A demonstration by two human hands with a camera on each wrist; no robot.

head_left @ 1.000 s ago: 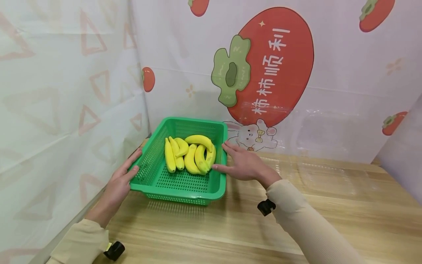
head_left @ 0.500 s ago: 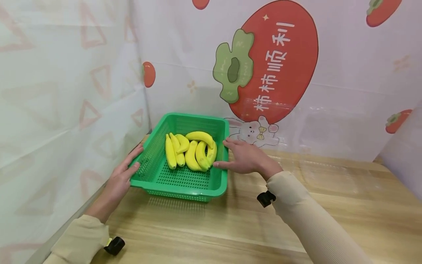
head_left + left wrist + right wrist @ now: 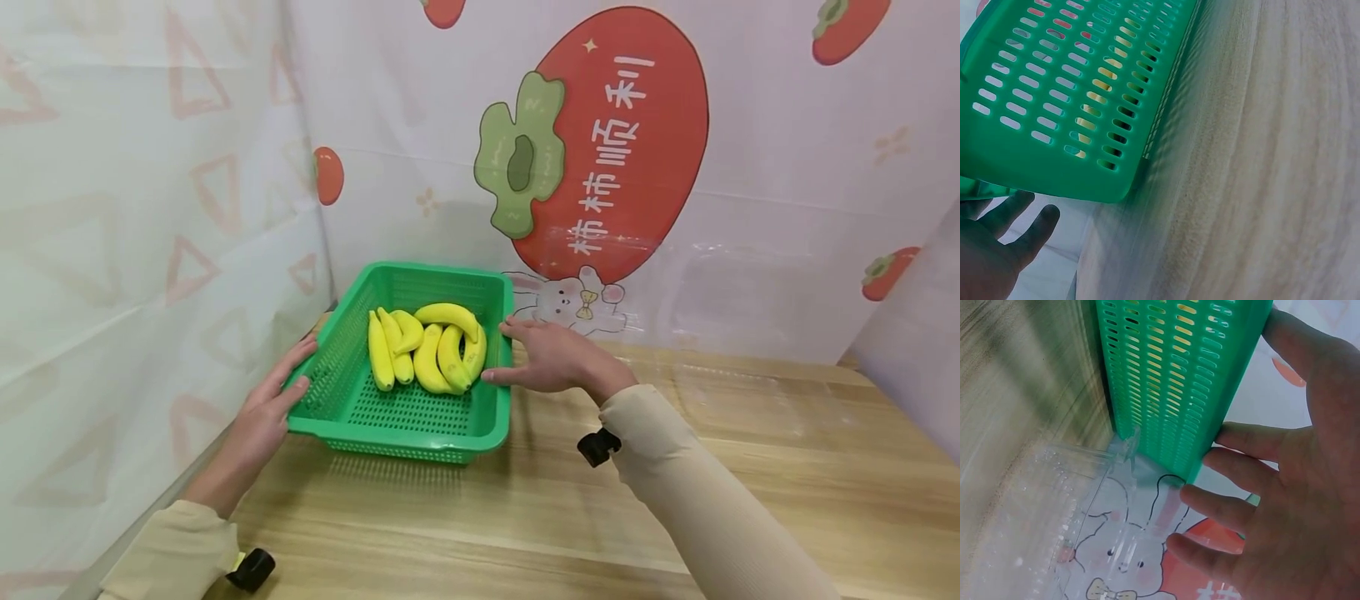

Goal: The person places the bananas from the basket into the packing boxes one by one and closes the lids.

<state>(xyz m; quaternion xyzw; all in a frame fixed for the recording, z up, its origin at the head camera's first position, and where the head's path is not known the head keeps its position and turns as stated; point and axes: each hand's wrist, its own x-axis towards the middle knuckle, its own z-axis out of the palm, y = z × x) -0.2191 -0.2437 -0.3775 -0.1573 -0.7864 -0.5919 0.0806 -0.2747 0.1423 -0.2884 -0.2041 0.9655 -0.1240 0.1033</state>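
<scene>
While a green basket (image 3: 397,440) holds bananas (image 3: 429,360), both hands (image 3: 258,423) (image 3: 557,358) touch its rim, fingers straight.

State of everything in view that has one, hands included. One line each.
Green basket: upright, partly filled.
Bananas: yellow, unpeeled, lying together in the basket, some overlapping.
Left hand: at the basket's left rim, fingers extended.
Right hand: at the basket's right rim, fingers extended and spread.
Clear plastic container: on the table; open or closed, can't tell.
</scene>
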